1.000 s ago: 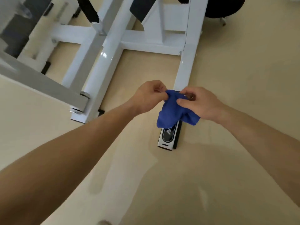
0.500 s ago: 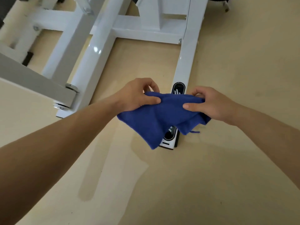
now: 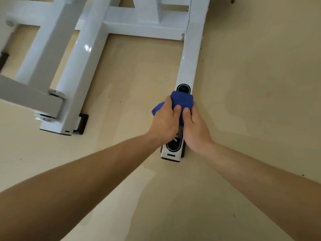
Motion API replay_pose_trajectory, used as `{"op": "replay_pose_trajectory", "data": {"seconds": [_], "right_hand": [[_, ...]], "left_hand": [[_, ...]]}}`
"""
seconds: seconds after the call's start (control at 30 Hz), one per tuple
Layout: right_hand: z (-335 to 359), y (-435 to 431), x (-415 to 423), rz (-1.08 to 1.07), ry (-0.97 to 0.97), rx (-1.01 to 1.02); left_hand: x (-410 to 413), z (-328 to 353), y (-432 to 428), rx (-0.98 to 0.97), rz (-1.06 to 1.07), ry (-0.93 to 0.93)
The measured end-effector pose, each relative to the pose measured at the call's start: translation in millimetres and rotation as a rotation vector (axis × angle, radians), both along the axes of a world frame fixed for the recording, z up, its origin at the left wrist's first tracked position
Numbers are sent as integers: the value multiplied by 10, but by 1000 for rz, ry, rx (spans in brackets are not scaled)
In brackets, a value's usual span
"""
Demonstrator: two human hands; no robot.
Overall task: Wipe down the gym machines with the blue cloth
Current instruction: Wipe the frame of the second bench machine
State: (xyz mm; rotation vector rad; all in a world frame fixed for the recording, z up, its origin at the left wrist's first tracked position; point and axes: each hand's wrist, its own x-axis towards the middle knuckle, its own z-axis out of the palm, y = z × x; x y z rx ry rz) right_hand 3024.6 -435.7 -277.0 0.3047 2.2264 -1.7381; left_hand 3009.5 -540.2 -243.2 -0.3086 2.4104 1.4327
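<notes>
The blue cloth [image 3: 182, 100] is bunched between both of my hands, just above the white base rail [image 3: 190, 63] of the gym machine. My left hand [image 3: 165, 120] grips the cloth from the left, thumb on top. My right hand [image 3: 195, 126] grips it from the right, fingers curled over the fold. Both hands hover over the rail's black oval logo plate [image 3: 174, 145] near the rail's front end. I cannot tell whether the cloth touches the rail.
A second white base rail [image 3: 79, 66] runs parallel on the left, ending in a black foot [image 3: 82, 123]. A grey lever arm [image 3: 29, 100] with a pivot bolt crosses at far left. A white crossbar [image 3: 144, 28] joins the rails. The floor is beige.
The cloth was spread wide between my hands half a second ago; now it is folded into a tight bundle and my hands have come together, lower over the rail.
</notes>
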Motion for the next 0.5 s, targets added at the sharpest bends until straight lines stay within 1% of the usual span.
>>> {"op": "replay_pose_trajectory", "data": {"seconds": [0.1, 0.17, 0.23, 0.3, 0.37, 0.5], "right_hand": [[40, -10, -463, -45, 16, 85], [66, 5, -776, -63, 15, 93], [59, 39, -918, -38, 6, 105], [64, 77, -835, 18, 5, 125], [65, 80, -572, 55, 28, 125], [18, 11, 98, 92, 103, 30]], "left_hand": [[-408, -22, 21, -31, -26, 27], [-671, -35, 35, -54, -40, 31], [-770, -55, 34, -40, -45, 25], [-685, -66, -8, -49, -77, 18], [-458, -68, -79, -58, -113, 19], [241, 1, -181, 42, -112, 10]]}}
